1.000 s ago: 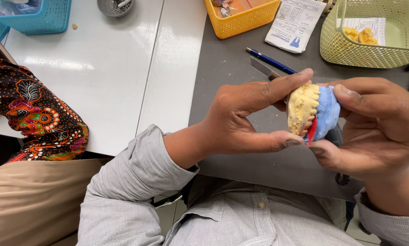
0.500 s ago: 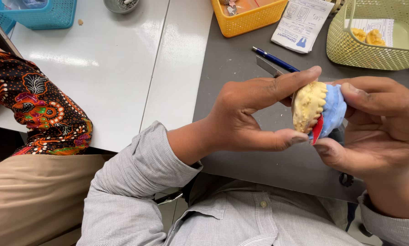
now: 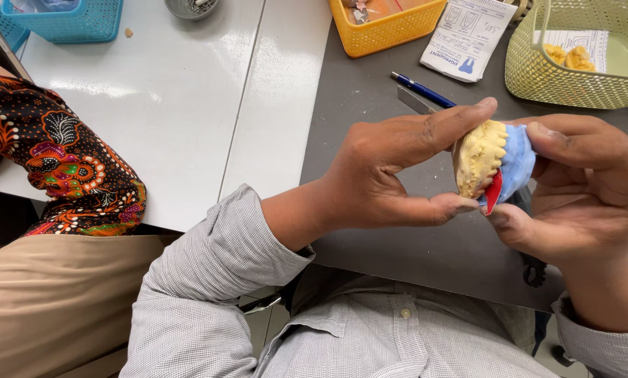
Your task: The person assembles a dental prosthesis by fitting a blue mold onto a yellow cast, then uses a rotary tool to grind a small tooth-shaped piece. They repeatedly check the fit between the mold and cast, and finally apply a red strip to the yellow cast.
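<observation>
Just above the grey tabletop (image 3: 370,105), close to the chest, a yellow dental cast (image 3: 478,157) with its blue impression layer (image 3: 517,164) and a red wax bit (image 3: 494,192) is pinched between both hands. The left hand (image 3: 391,168) is clamped on the yellow side with forefinger on top and thumb underneath; the right hand (image 3: 580,189) is wrapped around the blue side. Plaster like this is judged stiff, fairly hefty for its size and brittle, so the teeth ridges are best avoided. The solid base edges look like the safer grip. The blue layer probably gives a little and could peel if squeezed.
</observation>
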